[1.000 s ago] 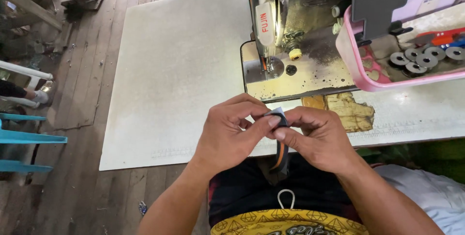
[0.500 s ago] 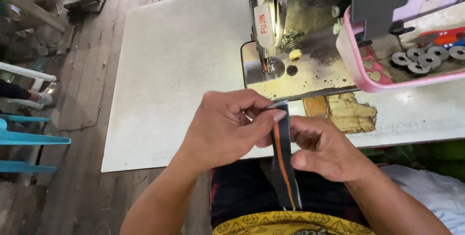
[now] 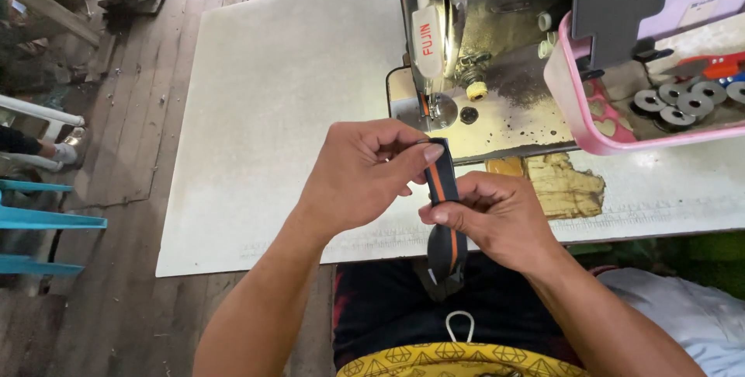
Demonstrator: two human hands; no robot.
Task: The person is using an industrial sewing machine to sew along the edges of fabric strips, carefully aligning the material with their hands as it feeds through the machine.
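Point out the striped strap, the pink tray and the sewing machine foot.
striped strap (image 3: 439, 183): head view, on the orange stripe between the hands.
pink tray (image 3: 566, 105): head view, on its left wall.
sewing machine foot (image 3: 442, 110): head view, on the metal foot over the plate.

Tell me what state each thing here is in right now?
Strap: dark with an orange stripe, pinched at the top by both hands, lower end hanging.
Left hand: gripping the strap's top.
Right hand: holding the strap lower down.
Sewing machine: nothing under its needle.
Pink tray: holds metal bobbins.
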